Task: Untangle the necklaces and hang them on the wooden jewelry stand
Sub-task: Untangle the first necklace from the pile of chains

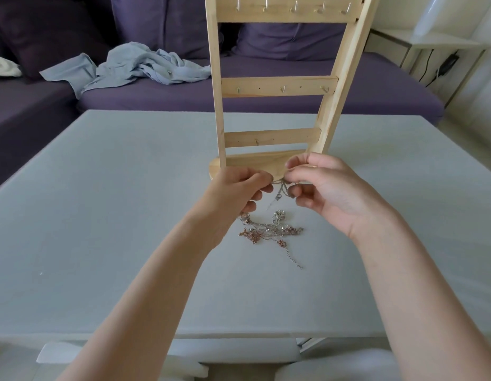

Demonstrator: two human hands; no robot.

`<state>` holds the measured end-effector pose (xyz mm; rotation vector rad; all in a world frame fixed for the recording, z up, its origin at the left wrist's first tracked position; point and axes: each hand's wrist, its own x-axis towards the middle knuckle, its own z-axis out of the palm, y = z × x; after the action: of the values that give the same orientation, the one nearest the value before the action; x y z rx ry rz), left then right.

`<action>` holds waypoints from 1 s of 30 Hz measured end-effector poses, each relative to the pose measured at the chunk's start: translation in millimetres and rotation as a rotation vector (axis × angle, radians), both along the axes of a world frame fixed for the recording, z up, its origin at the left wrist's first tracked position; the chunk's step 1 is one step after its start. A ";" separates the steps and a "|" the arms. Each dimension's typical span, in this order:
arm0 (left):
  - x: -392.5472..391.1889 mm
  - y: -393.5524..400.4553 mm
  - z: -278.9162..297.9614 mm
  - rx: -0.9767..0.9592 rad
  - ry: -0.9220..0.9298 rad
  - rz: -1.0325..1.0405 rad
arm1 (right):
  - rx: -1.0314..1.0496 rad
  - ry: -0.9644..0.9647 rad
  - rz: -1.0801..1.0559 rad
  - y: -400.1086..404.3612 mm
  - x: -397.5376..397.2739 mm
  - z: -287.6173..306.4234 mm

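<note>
**Teasing the knot apart, nothing hung yet**

Left hand [238,185] and right hand [318,182] both pinch a raised strand of the tangled silver and rose-gold thin-chain necklaces [271,229]. The rest of the heap lies on the pale grey worktop [101,215], mid-width, just in front of the tall pale wooden ladder-shaped jewelry stand [277,86], whose hooks are bare. Judgement: keep the pinches close and the pull slack; tension tightens knots. Work one clasp end free first.

A home living room. Beyond the person's hands, past the far edge of a pale grey table [101,215], sits a purple sofa [183,94] with a crumpled light-blue garment [134,67] on its seat. A white side table [442,45] stands beyond the right hand.
</note>
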<state>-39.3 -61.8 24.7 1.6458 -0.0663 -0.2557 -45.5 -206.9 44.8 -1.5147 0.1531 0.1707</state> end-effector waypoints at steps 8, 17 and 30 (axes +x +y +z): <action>-0.5 -0.9 -0.8 0.128 -0.016 -0.002 | 0.010 -0.042 0.060 2.1 -0.9 0.4; -0.7 -3.0 -1.4 0.075 0.063 -0.070 | -0.089 -0.167 -0.036 2.4 -0.6 -0.8; 3.2 -0.7 -0.1 -0.417 0.226 0.022 | 0.040 -0.115 -0.026 5.0 1.0 -3.0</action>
<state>-36.1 -62.5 24.6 1.1954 0.0664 -0.3825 -44.6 -202.0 41.8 -1.4783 0.0770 0.0650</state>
